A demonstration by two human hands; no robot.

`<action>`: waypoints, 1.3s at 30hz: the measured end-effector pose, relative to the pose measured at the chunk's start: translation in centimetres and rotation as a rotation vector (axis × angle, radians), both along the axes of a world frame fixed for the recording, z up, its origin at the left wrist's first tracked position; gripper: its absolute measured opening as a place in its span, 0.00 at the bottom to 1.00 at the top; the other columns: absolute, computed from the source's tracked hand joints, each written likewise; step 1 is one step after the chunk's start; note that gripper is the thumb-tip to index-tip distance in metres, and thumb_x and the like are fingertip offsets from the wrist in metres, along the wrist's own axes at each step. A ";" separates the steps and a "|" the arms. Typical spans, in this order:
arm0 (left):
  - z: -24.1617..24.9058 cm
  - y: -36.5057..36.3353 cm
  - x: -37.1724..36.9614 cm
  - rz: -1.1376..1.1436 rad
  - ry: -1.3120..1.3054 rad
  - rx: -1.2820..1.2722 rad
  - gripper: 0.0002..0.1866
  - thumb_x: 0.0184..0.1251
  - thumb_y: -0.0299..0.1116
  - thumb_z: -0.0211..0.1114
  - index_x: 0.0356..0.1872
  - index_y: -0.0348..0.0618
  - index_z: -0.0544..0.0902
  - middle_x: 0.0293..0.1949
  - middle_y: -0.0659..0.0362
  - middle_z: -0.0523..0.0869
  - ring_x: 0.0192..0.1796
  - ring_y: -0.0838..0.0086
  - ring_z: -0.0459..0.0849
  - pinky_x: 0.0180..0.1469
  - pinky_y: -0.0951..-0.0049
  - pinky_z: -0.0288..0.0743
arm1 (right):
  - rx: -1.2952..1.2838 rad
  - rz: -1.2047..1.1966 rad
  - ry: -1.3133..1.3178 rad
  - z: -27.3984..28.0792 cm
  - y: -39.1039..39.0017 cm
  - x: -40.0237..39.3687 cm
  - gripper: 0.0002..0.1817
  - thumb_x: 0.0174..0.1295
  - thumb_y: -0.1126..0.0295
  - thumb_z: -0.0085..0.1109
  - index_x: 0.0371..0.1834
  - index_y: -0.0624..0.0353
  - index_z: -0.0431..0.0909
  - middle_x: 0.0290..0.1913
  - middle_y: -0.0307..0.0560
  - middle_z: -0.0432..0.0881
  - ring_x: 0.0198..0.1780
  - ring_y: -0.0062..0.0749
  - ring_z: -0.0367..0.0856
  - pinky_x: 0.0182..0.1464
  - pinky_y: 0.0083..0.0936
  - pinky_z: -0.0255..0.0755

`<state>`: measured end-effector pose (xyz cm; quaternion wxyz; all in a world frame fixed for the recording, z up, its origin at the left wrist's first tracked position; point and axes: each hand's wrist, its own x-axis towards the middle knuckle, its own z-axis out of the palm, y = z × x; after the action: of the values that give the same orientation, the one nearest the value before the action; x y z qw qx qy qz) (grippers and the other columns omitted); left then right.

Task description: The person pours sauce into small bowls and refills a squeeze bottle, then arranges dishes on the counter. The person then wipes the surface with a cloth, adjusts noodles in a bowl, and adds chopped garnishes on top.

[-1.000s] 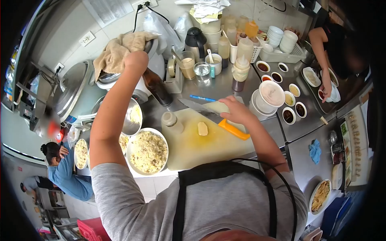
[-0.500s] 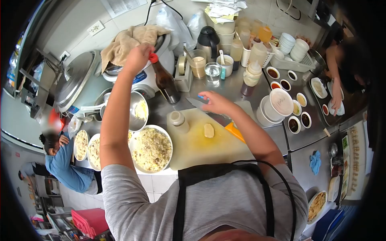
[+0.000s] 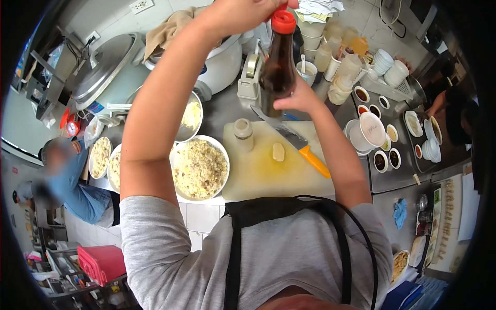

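Up close at the top of the view, a dark glass bottle (image 3: 278, 77) with a red cap is held in the air. My left hand (image 3: 248, 14) is closed at the red cap, its fingertips partly cut off by the frame's edge. Behind the bottle's lower half, my right hand (image 3: 298, 97) is wrapped round it, with the thumb showing. Below lies a cutting board (image 3: 248, 178) with a knife (image 3: 305, 150) that has an orange handle, a small pale piece of food (image 3: 278, 152) and a shaker jar (image 3: 243, 132).
Bowls of rice mixture (image 3: 200, 168) stand left of the board, near a metal pan (image 3: 192, 116). Lidded tubs (image 3: 371, 130) and sauce cups (image 3: 380, 161) stand to the right. A person in blue (image 3: 77, 181) is at the left; another person's arm (image 3: 438, 105) reaches in at the right.
The bottle has been lifted off the counter and moved right and closer, with my left hand at its cap. My right hand has moved from above the knife to the bottle and closed on it.
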<state>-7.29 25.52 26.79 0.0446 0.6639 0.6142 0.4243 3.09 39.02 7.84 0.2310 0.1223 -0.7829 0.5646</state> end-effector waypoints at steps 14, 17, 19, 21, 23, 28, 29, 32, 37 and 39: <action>-13.2 -6.0 -4.2 -0.181 -0.530 -0.479 0.08 0.60 0.27 0.51 0.38 0.41 0.77 0.33 0.65 0.79 0.35 0.85 0.73 0.36 0.84 0.65 | 0.625 -0.786 -0.385 -0.7 -7.9 11.8 0.38 0.28 0.68 0.66 0.50 0.58 0.63 0.42 0.54 0.72 0.44 0.45 0.71 0.47 0.32 0.65; -16.1 -5.8 -4.3 -0.228 -0.569 -0.553 0.09 0.57 0.21 0.51 0.39 0.38 0.76 0.35 0.63 0.78 0.39 0.82 0.73 0.43 0.82 0.66 | 0.812 -0.862 -0.408 -0.9 -8.3 12.9 0.37 0.26 0.69 0.65 0.49 0.57 0.64 0.37 0.52 0.71 0.40 0.45 0.71 0.43 0.34 0.66; -17.4 -5.7 -4.3 -0.272 -0.569 -0.535 0.09 0.57 0.20 0.50 0.38 0.37 0.76 0.36 0.62 0.78 0.40 0.81 0.73 0.45 0.81 0.66 | 0.893 -0.893 -0.432 -0.9 -8.5 13.5 0.37 0.26 0.70 0.65 0.49 0.57 0.64 0.36 0.51 0.71 0.38 0.45 0.71 0.42 0.34 0.66; -18.1 -5.6 -4.1 -0.303 -0.563 -0.525 0.10 0.57 0.19 0.50 0.38 0.36 0.75 0.36 0.61 0.77 0.41 0.80 0.73 0.48 0.80 0.65 | 0.943 -0.913 -0.454 -0.8 -8.6 13.9 0.37 0.25 0.71 0.65 0.49 0.57 0.64 0.36 0.50 0.71 0.39 0.44 0.71 0.43 0.33 0.65; -18.4 -5.6 -3.7 -0.309 -0.548 -0.530 0.10 0.57 0.18 0.50 0.39 0.36 0.75 0.37 0.61 0.77 0.42 0.80 0.73 0.48 0.80 0.65 | 0.972 -0.916 -0.499 -0.5 -8.6 14.2 0.37 0.26 0.70 0.65 0.49 0.56 0.65 0.37 0.49 0.70 0.40 0.43 0.71 0.43 0.33 0.65; -19.2 -5.7 -3.7 -0.330 -0.536 -0.513 0.10 0.56 0.18 0.51 0.38 0.36 0.76 0.37 0.61 0.78 0.41 0.80 0.73 0.48 0.81 0.65 | 1.029 -0.940 -0.475 0.2 -9.2 14.7 0.37 0.28 0.68 0.66 0.49 0.54 0.65 0.37 0.49 0.70 0.40 0.43 0.70 0.44 0.34 0.64; -19.3 -5.8 -3.7 -0.332 -0.535 -0.503 0.10 0.56 0.19 0.51 0.38 0.36 0.76 0.36 0.61 0.78 0.41 0.80 0.74 0.47 0.81 0.66 | 1.034 -0.939 -0.472 0.3 -9.2 14.7 0.36 0.28 0.68 0.66 0.49 0.54 0.65 0.37 0.49 0.70 0.40 0.43 0.70 0.44 0.34 0.64; -19.6 -5.9 -3.7 -0.329 -0.544 -0.482 0.10 0.55 0.19 0.51 0.38 0.36 0.77 0.36 0.61 0.79 0.40 0.81 0.74 0.47 0.81 0.66 | 1.047 -0.933 -0.482 0.4 -9.3 14.7 0.37 0.28 0.68 0.66 0.49 0.54 0.65 0.37 0.49 0.70 0.41 0.42 0.70 0.44 0.34 0.64; -19.7 -6.2 -3.7 -0.321 -0.557 -0.472 0.10 0.55 0.18 0.51 0.37 0.36 0.77 0.35 0.62 0.79 0.40 0.81 0.74 0.46 0.81 0.66 | 1.121 -0.937 -0.510 1.2 -9.5 14.5 0.37 0.27 0.70 0.66 0.49 0.53 0.65 0.36 0.48 0.70 0.41 0.41 0.70 0.44 0.33 0.64; -19.7 -6.3 -3.6 -0.320 -0.559 -0.470 0.10 0.55 0.18 0.51 0.37 0.36 0.77 0.35 0.62 0.79 0.40 0.81 0.74 0.46 0.81 0.66 | 1.155 -0.938 -0.507 1.5 -9.5 14.4 0.37 0.27 0.70 0.66 0.49 0.53 0.65 0.36 0.47 0.70 0.41 0.41 0.70 0.44 0.33 0.64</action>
<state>-10.89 19.18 7.12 0.4264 0.5817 0.5475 0.4244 17.50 29.51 9.32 0.1592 -0.2529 -0.9511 -0.0777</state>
